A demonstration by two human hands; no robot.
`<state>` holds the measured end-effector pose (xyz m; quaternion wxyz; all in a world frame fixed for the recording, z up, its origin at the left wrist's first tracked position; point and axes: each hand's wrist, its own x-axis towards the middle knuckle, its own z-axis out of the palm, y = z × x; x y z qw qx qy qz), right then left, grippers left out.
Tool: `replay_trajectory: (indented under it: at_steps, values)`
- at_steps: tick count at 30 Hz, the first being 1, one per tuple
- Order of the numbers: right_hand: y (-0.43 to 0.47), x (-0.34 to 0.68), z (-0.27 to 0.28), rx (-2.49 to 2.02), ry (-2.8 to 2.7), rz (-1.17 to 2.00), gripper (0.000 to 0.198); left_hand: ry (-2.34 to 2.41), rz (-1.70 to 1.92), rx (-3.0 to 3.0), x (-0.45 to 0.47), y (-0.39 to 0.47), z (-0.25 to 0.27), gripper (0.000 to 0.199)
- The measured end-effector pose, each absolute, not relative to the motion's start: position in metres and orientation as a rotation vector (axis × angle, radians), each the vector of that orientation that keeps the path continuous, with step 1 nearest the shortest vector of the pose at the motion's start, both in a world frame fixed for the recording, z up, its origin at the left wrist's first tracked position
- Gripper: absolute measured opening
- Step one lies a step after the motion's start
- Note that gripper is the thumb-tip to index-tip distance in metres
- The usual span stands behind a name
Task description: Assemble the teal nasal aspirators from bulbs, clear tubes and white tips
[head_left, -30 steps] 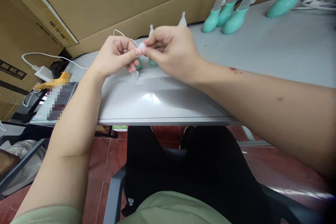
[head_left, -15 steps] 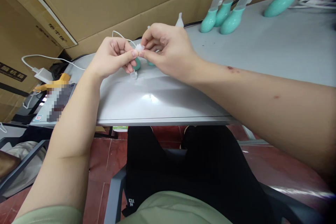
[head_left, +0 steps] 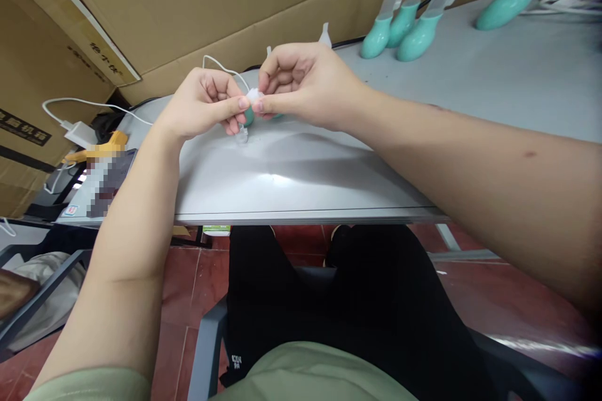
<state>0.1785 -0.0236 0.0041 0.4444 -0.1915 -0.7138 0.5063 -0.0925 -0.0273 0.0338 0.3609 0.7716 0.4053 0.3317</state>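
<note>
Between the fingertips of both hands is a small translucent white plastic piece [head_left: 254, 95]. My left hand [head_left: 209, 100] pinches its left side with thumb and forefinger. From the right, my right hand [head_left: 308, 81] pinches the same piece, its other fingers curled. Just below my left fingers, a small clear plastic part [head_left: 242, 134] rests on the table. A teal bulb [head_left: 249, 115] shows partly behind my left fingertips. Behind my right hand a pale nozzle tip [head_left: 325, 34] sticks up; what lies below it is hidden.
Several teal bulb aspirators with clear necks and white tips, one a teal aspirator [head_left: 418, 37], stand at the back right of the grey table [head_left: 301, 194]. A cardboard wall [head_left: 211, 6] rises behind. At left are a white charger [head_left: 81, 135] and a yellow tool [head_left: 106, 145].
My right hand has shifted slightly right and its forearm has turned a little. The white piece is still pinched between both hands.
</note>
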Motion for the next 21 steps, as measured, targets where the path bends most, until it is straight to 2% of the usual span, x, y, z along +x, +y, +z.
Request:
replay_trajectory:
  at_steps: [9, 14, 21]
  values:
    - [-0.023, 0.181, 0.006, -0.536, -1.829, 1.217, 0.053, 1.112, 0.868, 1.979, -0.088, -0.033, 0.038, 0.064]
    - [-0.023, 0.180, 0.006, -0.550, -1.788, 1.258, 0.065, 1.146, 0.875, 1.976, -0.086, -0.034, 0.038, 0.068]
    - [-0.027, 0.178, 0.005, -0.499, -1.716, 1.376, 0.060, 1.083, 0.891, 1.945, -0.082, -0.040, 0.043, 0.066]
